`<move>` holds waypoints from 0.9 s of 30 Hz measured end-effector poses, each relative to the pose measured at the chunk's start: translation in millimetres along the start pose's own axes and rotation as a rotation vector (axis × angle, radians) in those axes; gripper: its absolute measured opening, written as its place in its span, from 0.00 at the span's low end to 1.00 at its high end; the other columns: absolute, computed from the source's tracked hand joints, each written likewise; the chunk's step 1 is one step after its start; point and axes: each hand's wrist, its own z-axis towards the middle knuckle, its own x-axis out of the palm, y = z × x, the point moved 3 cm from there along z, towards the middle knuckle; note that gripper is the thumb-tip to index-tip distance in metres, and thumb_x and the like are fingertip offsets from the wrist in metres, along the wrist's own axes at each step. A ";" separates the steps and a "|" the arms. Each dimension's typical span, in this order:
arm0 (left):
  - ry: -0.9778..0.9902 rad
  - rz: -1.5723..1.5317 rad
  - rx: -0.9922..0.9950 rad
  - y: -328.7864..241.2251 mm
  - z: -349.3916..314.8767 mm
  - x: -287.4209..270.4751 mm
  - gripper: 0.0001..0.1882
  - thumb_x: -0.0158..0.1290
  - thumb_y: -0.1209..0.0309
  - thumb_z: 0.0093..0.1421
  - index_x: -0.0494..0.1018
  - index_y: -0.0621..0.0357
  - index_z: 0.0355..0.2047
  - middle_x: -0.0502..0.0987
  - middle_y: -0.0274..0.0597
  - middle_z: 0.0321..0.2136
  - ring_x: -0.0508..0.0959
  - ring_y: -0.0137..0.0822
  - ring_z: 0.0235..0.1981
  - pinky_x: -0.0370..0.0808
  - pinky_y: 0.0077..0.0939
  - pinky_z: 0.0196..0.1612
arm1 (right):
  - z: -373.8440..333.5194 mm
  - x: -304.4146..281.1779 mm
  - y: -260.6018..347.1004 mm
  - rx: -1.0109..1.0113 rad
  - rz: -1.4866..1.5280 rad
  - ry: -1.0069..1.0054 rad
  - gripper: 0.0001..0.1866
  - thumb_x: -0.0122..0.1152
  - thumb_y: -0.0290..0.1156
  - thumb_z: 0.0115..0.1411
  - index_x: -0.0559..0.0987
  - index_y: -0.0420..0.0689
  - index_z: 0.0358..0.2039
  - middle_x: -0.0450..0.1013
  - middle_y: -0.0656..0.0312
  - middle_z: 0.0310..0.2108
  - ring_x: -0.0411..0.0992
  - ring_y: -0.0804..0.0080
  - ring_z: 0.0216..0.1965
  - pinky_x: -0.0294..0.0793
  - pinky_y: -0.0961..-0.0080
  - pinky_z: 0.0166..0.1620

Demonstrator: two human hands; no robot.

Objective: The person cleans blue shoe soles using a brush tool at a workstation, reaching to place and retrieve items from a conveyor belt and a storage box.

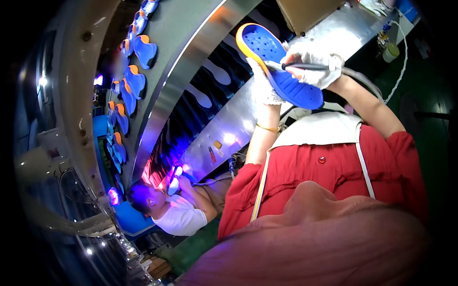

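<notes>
Fingers (296, 73) of the gloved right hand (317, 66) are wrapped round a black pen-like tool (307, 66), its front end right at the blue, orange-rimmed shoe sole (292, 89)! Left hand (263, 88) grips that sole's edge, fingers partly hidden, up beside the metal table (200, 152); more blue-and-orange soles (136, 80) line the grey belt (179, 28).

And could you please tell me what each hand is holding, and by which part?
The left hand holds the blue sole by its orange edge, near the middle; the right hand holds a dark, slim tool around its shaft.
</notes>
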 end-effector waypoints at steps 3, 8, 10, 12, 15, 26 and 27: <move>0.036 0.040 0.012 -7.7 2.5 -1.8 0.40 0.38 0.38 0.65 0.58 0.57 0.63 0.69 0.50 0.56 0.72 0.46 0.54 0.71 0.39 0.58 | -0.5 2.5 -1.3 -0.044 0.081 -0.121 0.08 0.65 0.23 0.55 0.77 0.44 0.36 0.73 0.64 0.33 0.73 0.77 0.34 0.74 0.79 0.39; 0.044 -0.019 -0.036 -22.4 8.4 -5.0 0.41 0.35 0.34 0.63 0.61 0.55 0.61 0.73 0.50 0.53 0.75 0.48 0.52 0.72 0.43 0.57 | -13.4 19.2 7.1 -0.264 -0.256 0.059 0.08 0.65 0.27 0.56 0.77 0.44 0.36 0.74 0.62 0.32 0.75 0.71 0.34 0.74 0.77 0.40; 0.205 -0.243 -0.097 -26.3 6.2 -2.7 0.44 0.33 0.30 0.60 0.62 0.55 0.61 0.73 0.50 0.53 0.75 0.50 0.52 0.72 0.47 0.57 | -15.3 19.5 1.2 -0.004 -0.053 0.112 0.08 0.65 0.29 0.57 0.77 0.44 0.37 0.75 0.62 0.30 0.74 0.74 0.32 0.74 0.78 0.39; 0.228 -0.317 -0.113 -26.6 7.6 -4.7 0.44 0.34 0.30 0.60 0.63 0.55 0.60 0.74 0.51 0.52 0.76 0.50 0.51 0.73 0.46 0.56 | -16.4 16.7 0.2 0.092 -0.002 -0.007 0.07 0.64 0.29 0.58 0.78 0.44 0.37 0.75 0.63 0.29 0.74 0.77 0.31 0.74 0.79 0.37; 0.140 -0.107 -0.021 -31.2 16.9 -12.5 0.44 0.36 0.31 0.60 0.64 0.56 0.60 0.75 0.51 0.51 0.77 0.49 0.50 0.76 0.45 0.53 | -21.0 21.8 15.6 -0.325 -0.238 -0.075 0.09 0.67 0.26 0.55 0.78 0.44 0.36 0.75 0.59 0.30 0.75 0.69 0.31 0.74 0.76 0.36; 0.189 -0.105 0.019 -26.1 -15.4 11.9 0.49 0.37 0.27 0.56 0.57 0.52 0.66 0.66 0.52 0.60 0.68 0.48 0.60 0.63 0.45 0.64 | 9.3 -2.3 2.4 -0.082 -0.087 -0.124 0.07 0.63 0.33 0.62 0.78 0.45 0.37 0.74 0.65 0.30 0.73 0.81 0.28 0.73 0.85 0.35; 0.195 -0.073 0.027 -24.6 -15.8 13.1 0.49 0.37 0.27 0.56 0.57 0.52 0.66 0.66 0.52 0.60 0.67 0.48 0.60 0.63 0.45 0.64 | 8.7 1.0 1.9 -0.059 -0.066 -0.116 0.06 0.62 0.31 0.62 0.77 0.44 0.38 0.74 0.66 0.31 0.72 0.83 0.30 0.72 0.86 0.36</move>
